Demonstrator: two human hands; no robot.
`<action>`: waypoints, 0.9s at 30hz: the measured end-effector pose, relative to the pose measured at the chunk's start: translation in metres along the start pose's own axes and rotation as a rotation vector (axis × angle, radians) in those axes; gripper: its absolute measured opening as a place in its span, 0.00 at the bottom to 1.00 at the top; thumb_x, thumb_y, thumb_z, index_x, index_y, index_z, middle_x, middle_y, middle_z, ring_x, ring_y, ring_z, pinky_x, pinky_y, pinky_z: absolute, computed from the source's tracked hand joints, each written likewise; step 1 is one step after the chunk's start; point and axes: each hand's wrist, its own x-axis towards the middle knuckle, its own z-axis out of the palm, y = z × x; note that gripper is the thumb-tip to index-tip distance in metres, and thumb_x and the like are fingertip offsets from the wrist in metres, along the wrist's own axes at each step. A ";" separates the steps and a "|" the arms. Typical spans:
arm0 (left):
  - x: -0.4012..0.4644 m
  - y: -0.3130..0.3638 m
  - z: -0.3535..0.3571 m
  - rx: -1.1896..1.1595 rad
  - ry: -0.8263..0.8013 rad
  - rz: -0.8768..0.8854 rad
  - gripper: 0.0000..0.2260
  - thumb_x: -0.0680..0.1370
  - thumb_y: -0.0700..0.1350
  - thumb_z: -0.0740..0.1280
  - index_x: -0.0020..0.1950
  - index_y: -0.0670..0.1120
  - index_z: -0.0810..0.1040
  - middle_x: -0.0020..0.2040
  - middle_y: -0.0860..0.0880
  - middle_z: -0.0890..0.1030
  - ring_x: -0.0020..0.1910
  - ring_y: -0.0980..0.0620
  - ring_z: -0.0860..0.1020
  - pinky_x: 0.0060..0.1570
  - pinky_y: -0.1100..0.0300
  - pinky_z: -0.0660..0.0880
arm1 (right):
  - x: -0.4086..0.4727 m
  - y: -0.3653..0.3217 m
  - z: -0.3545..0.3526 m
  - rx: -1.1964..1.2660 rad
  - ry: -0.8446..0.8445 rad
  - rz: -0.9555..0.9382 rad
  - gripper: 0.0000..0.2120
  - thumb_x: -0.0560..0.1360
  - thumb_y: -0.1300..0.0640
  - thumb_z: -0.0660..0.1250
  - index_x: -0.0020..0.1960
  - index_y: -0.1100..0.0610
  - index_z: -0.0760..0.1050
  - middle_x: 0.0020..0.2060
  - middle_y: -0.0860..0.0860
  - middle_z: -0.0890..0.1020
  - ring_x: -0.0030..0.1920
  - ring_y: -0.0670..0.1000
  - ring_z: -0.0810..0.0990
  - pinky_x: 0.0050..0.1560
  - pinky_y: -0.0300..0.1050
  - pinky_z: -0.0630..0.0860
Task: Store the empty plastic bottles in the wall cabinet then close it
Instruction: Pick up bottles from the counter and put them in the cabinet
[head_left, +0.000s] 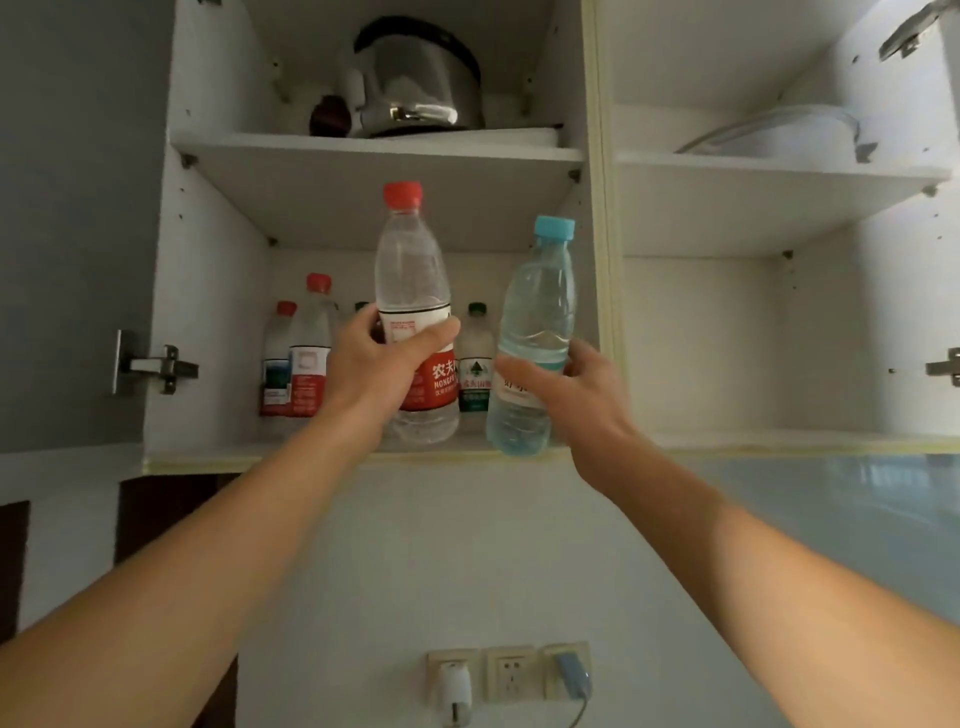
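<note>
The wall cabinet (218, 312) hangs open above me. My left hand (379, 364) grips a clear bottle with a red cap and red label (410, 270), held upright in front of the lower shelf. My right hand (571, 384) holds a bluish bottle with a light blue cap (540, 301), also upright, at the shelf's right front edge. On the lower shelf behind stand two red-capped bottles (306, 343) at the left and a green-capped bottle (475, 358) between the held ones. Another dark cap peeks out behind my left hand.
A steel kettle (410, 83) sits on the upper shelf. The right-hand cabinet compartment (727, 338) is open; a white lid-like item (779, 130) lies on its upper shelf. Door hinges (156, 366) jut out at the left side. Wall sockets (509, 673) with plugs sit below.
</note>
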 end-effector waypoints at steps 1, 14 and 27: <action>0.008 -0.004 -0.003 0.032 0.024 0.001 0.22 0.65 0.60 0.80 0.56 0.58 0.80 0.48 0.58 0.85 0.47 0.57 0.83 0.44 0.57 0.80 | 0.009 0.004 0.006 -0.007 -0.008 0.000 0.19 0.67 0.49 0.81 0.54 0.47 0.79 0.43 0.42 0.87 0.42 0.42 0.86 0.39 0.37 0.80; 0.058 -0.078 -0.019 0.300 -0.080 -0.094 0.22 0.70 0.63 0.75 0.60 0.57 0.77 0.53 0.55 0.83 0.50 0.56 0.82 0.45 0.60 0.77 | 0.103 0.056 0.037 -0.293 -0.276 0.222 0.23 0.71 0.48 0.78 0.62 0.56 0.77 0.51 0.54 0.85 0.51 0.55 0.85 0.58 0.57 0.81; 0.102 -0.105 0.007 0.571 -0.064 -0.149 0.25 0.73 0.61 0.74 0.62 0.46 0.76 0.51 0.50 0.80 0.44 0.53 0.78 0.34 0.63 0.70 | 0.130 0.081 0.068 -0.369 -0.297 0.207 0.28 0.74 0.50 0.76 0.69 0.58 0.71 0.61 0.56 0.81 0.59 0.56 0.81 0.63 0.55 0.78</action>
